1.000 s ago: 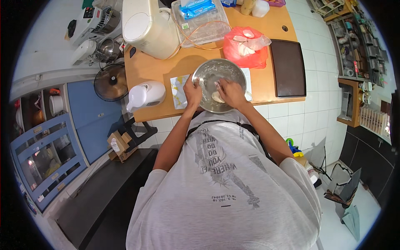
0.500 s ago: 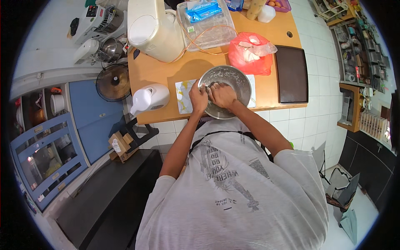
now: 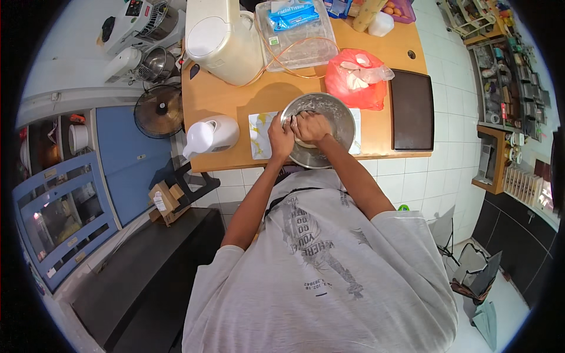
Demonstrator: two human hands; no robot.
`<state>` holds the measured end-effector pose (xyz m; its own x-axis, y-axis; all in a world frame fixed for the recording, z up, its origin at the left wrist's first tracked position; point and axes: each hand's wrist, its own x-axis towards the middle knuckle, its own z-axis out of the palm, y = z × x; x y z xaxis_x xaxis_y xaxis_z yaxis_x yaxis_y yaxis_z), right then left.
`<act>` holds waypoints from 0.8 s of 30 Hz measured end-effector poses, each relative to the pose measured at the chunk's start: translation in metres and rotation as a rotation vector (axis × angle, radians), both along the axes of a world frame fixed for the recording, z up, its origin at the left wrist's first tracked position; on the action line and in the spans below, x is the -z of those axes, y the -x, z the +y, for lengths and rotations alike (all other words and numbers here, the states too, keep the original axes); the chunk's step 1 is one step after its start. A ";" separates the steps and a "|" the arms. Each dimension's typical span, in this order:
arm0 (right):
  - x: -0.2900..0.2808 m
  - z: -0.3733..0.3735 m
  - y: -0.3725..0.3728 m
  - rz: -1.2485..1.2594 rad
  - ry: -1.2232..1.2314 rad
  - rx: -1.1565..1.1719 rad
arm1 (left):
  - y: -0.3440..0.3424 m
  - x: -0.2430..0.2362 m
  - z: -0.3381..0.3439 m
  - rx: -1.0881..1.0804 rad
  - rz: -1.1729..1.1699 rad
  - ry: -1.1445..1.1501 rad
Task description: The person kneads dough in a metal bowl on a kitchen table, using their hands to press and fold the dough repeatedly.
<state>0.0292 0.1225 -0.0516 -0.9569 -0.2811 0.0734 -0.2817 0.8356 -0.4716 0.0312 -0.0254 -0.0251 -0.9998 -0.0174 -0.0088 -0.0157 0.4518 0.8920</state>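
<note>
A round metal mixing bowl (image 3: 341, 126) stands at the table's front edge, its inner wall smeared with pale residue. A pale lump of dough (image 3: 304, 143) shows in it, mostly covered by my right hand (image 3: 312, 127). That hand is inside the bowl, closed with curled fingers over the dough. My left hand (image 3: 281, 136) grips the bowl's left rim, its fingertips close to the right hand's knuckles. Beneath the bowl lies a white and yellow patterned sheet (image 3: 259, 136).
A white kettle (image 3: 213, 135) stands left of the bowl. Behind are a cream appliance (image 3: 226, 47), a clear lidded box (image 3: 300, 50) and an orange cord. A red plastic bag (image 3: 353, 88) and a dark baking tray (image 3: 412, 112) lie to the right.
My right hand has shifted slightly up and left in the bowl, and more of the dough shows below it. My left hand stays at the rim.
</note>
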 end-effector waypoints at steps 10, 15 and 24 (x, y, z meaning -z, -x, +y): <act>-0.054 0.024 -0.048 0.063 -0.023 -0.171 | 0.002 0.006 -0.002 -0.020 0.020 0.082; -0.081 0.046 -0.073 -0.400 0.039 -0.101 | -0.001 0.004 -0.002 0.066 0.020 0.105; -0.134 0.067 -0.076 -0.347 0.609 0.113 | -0.008 -0.009 -0.006 -0.009 0.042 0.024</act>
<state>0.1051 0.1892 0.0822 -0.9743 -0.1848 -0.1287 0.0425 0.4102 -0.9110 0.0390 -0.0313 -0.0162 -0.9991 -0.0264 0.0336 0.0171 0.4733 0.8807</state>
